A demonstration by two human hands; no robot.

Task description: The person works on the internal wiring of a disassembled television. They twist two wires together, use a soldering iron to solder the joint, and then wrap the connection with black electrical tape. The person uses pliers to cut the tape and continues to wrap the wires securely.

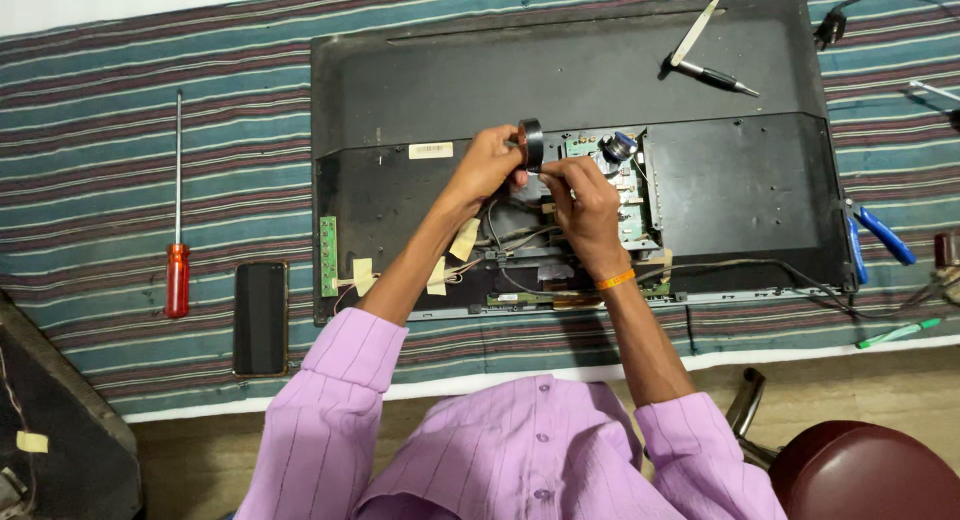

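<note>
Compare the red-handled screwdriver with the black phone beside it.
The red-handled screwdriver is long and thin with a bare metal shaft; the black phone is a flat dark slab. The screwdriver reaches much farther up the cloth than the phone. Both lie untouched, lengthwise, on the striped cloth.

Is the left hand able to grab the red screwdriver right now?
Probably not right away: the left hand is busy holding a black tape roll, and the red screwdriver lies far off on the striped cloth.
</note>
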